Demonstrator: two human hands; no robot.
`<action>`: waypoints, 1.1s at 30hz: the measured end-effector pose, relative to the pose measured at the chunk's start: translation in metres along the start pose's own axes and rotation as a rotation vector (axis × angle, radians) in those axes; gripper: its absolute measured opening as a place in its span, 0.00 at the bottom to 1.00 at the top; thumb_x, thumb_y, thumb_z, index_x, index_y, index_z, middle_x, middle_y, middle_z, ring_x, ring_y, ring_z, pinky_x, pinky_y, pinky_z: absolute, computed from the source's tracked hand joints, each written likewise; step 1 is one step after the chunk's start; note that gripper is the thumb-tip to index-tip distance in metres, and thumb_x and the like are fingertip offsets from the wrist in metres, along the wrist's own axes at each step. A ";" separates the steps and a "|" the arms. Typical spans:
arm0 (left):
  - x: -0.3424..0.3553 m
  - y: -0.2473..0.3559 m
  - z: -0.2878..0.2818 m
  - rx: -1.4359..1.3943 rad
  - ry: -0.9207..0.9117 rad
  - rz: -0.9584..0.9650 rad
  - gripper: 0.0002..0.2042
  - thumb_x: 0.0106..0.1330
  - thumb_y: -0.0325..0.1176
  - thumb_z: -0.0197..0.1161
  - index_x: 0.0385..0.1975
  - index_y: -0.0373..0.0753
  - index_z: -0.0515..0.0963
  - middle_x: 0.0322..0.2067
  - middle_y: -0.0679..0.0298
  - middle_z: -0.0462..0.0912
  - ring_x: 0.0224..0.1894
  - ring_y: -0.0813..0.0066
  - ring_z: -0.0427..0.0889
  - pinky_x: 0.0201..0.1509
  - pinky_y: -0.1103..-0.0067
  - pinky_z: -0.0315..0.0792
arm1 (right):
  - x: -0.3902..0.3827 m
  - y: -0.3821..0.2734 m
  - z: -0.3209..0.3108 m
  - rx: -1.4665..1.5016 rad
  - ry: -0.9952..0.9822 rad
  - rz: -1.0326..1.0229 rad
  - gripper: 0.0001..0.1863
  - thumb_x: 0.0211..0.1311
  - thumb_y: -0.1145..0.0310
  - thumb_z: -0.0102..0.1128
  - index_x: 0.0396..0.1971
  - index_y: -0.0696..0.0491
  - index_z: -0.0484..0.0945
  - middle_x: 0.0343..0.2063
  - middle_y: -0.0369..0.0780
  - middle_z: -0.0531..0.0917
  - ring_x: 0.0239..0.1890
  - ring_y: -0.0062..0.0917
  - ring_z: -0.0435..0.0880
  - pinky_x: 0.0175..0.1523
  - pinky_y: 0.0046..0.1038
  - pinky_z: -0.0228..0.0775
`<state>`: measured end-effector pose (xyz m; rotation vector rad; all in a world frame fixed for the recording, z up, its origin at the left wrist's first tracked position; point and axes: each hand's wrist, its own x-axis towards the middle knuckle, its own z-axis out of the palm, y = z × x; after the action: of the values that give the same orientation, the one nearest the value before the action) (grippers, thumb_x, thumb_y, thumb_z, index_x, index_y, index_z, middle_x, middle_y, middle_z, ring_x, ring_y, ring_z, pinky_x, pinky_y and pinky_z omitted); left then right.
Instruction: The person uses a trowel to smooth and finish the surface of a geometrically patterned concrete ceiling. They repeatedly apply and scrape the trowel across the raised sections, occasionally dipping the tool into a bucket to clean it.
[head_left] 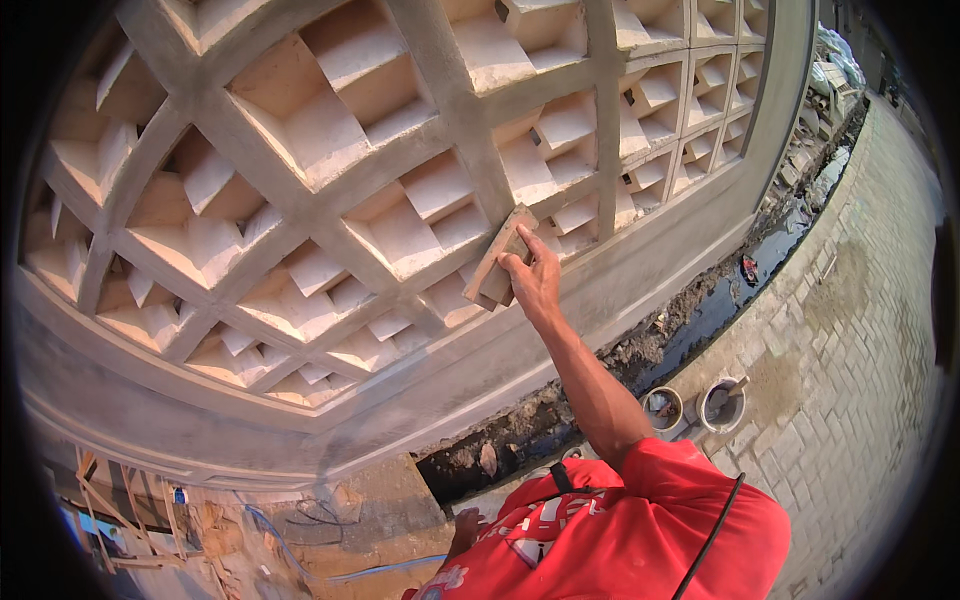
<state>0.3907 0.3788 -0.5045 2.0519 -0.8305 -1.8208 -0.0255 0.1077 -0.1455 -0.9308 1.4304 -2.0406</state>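
My right hand (537,275) reaches up to the wall with its fingers wrapped round a plastering float (487,268). The float is a flat, worn, brownish board, held tilted against or very close to the grey mortar strips of a breeze-block wall (470,130). Pale hollow blocks with stepped insides sit between those strips, set diagonally on the left and squarely on the right. Low beside my red shirt, my left hand (467,525) is in shadow and partly hidden; its fingers do not show clearly enough to read.
Below the wall runs an open drain (690,335) with dark water and rubble. Two buckets (739,412) stand on the paving (830,440) at my right, near sandy patches. At lower left lie a blue hose (390,571) and wooden poles (128,515). Debris (805,140) lines the far right.
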 end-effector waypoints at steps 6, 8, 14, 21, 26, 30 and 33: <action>-0.003 0.001 -0.004 0.010 0.016 0.001 0.15 0.63 0.38 0.53 0.46 0.36 0.69 0.34 0.56 0.77 0.25 0.66 0.79 0.22 0.76 0.72 | -0.035 -0.002 -0.027 0.169 -0.251 0.179 0.30 0.47 0.76 0.58 0.55 0.61 0.67 0.37 0.40 0.77 0.36 0.19 0.75 0.42 0.21 0.69; -0.003 0.004 0.000 0.012 0.030 -0.002 0.15 0.63 0.38 0.53 0.46 0.36 0.69 0.33 0.56 0.77 0.25 0.67 0.79 0.21 0.77 0.71 | -0.032 -0.001 -0.040 0.278 -0.155 0.198 0.29 0.48 0.76 0.58 0.55 0.61 0.67 0.36 0.40 0.77 0.35 0.18 0.75 0.40 0.20 0.70; -0.005 -0.004 0.005 -0.085 0.019 0.017 0.15 0.63 0.38 0.52 0.46 0.36 0.69 0.34 0.56 0.77 0.25 0.67 0.80 0.21 0.76 0.71 | -0.009 -0.005 -0.025 0.103 -0.069 0.084 0.30 0.50 0.75 0.56 0.57 0.62 0.64 0.41 0.43 0.75 0.38 0.19 0.74 0.42 0.21 0.69; -0.018 0.014 0.004 0.093 0.001 0.005 0.16 0.63 0.38 0.52 0.47 0.36 0.68 0.34 0.56 0.76 0.25 0.67 0.79 0.22 0.75 0.71 | -0.031 0.000 0.022 0.046 -0.049 0.015 0.31 0.50 0.73 0.57 0.57 0.65 0.63 0.49 0.48 0.73 0.47 0.27 0.74 0.53 0.23 0.65; -0.015 0.008 0.002 -0.078 0.059 -0.057 0.15 0.63 0.37 0.52 0.47 0.38 0.69 0.34 0.57 0.76 0.24 0.67 0.79 0.21 0.76 0.71 | -0.035 -0.003 -0.010 0.049 -0.103 0.024 0.31 0.50 0.74 0.56 0.56 0.66 0.63 0.44 0.46 0.76 0.44 0.24 0.75 0.51 0.23 0.67; -0.026 0.019 0.010 -0.136 0.067 -0.030 0.14 0.62 0.36 0.53 0.45 0.38 0.70 0.34 0.57 0.76 0.25 0.66 0.78 0.21 0.76 0.71 | 0.015 -0.009 -0.041 0.175 0.010 0.126 0.30 0.48 0.74 0.56 0.55 0.66 0.65 0.42 0.46 0.77 0.41 0.23 0.77 0.45 0.22 0.70; -0.009 0.006 0.003 -0.114 -0.013 -0.005 0.13 0.61 0.35 0.53 0.43 0.38 0.71 0.33 0.57 0.76 0.24 0.66 0.79 0.20 0.77 0.71 | 0.010 0.002 -0.019 0.019 0.019 0.088 0.30 0.48 0.73 0.57 0.54 0.66 0.65 0.41 0.46 0.77 0.41 0.22 0.77 0.45 0.22 0.70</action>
<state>0.3860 0.3793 -0.4943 1.9750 -0.7080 -1.8419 -0.0462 0.1113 -0.1486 -0.8282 1.4332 -2.0004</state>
